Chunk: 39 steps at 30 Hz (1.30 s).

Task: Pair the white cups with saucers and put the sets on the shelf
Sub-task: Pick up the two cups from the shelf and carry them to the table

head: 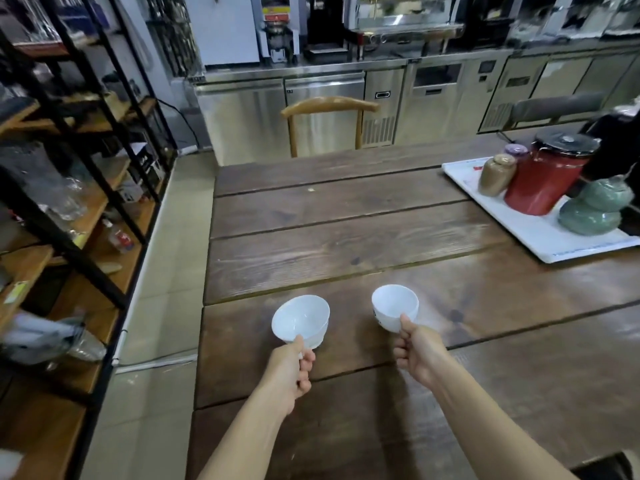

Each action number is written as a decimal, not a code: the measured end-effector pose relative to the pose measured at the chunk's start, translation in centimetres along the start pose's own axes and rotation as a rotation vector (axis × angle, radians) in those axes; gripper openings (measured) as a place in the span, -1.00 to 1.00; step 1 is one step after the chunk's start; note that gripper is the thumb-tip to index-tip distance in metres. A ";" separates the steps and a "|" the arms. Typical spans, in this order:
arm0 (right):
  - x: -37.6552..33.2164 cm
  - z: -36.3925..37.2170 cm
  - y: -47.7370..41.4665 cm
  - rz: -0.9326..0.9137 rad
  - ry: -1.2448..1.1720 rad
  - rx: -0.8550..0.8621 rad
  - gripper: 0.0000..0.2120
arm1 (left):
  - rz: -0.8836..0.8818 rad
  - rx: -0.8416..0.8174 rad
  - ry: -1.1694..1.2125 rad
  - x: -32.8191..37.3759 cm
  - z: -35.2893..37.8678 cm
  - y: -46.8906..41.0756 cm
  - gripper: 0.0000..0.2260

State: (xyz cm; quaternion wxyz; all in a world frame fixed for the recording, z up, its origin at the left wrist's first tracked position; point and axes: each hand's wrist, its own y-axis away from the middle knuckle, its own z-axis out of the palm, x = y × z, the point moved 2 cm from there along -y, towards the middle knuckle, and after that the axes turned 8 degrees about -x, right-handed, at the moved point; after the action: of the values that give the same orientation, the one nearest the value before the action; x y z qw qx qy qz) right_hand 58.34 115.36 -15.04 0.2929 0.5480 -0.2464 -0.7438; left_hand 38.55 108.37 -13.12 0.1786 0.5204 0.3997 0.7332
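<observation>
I hold two white cups above the near part of the dark wooden table (346, 244). My left hand (291, 367) grips the near rim of the left white cup (300, 318), which is tilted with its mouth toward me. My right hand (417, 348) pinches the near rim of the right white cup (394, 306), also tilted; a dark mark shows on its left side. No saucers are in view. The black-framed shelf (86, 216) with wooden boards stands to the left of the table.
A white tray (554, 237) at the table's right edge carries a red lidded pot (543, 178), a brown jar (495, 174) and a green gourd-shaped jar (595, 209). A wooden chair (329, 105) stands at the far end. Steel counters line the back wall. The shelf holds glassware and bottles.
</observation>
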 end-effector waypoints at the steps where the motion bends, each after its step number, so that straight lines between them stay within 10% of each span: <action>1: -0.3 -0.5 -0.4 -0.004 0.000 -0.006 -0.59 | -0.002 0.011 0.006 -0.1 0.5 -0.2 -0.59; 14: -0.2 -5.2 -2.3 -0.037 0.077 -0.059 -0.66 | 0.090 0.216 0.032 -2.3 2.7 -1.0 -0.73; 25: -3.5 -6.4 0.7 -0.442 0.612 0.335 -0.62 | 0.351 0.451 -0.268 -1.3 1.2 1.4 -0.75; 39: 3.2 6.3 12.0 -0.957 1.384 -0.208 -0.18 | 0.713 0.722 -0.911 -5.9 -8.8 15.9 -0.28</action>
State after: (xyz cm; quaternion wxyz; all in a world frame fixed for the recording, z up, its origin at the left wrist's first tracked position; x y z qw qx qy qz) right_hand 53.59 104.93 -7.18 0.0803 0.8952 0.3163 -0.3035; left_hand 35.37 91.10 -5.72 -0.1085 0.9039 0.3084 0.2757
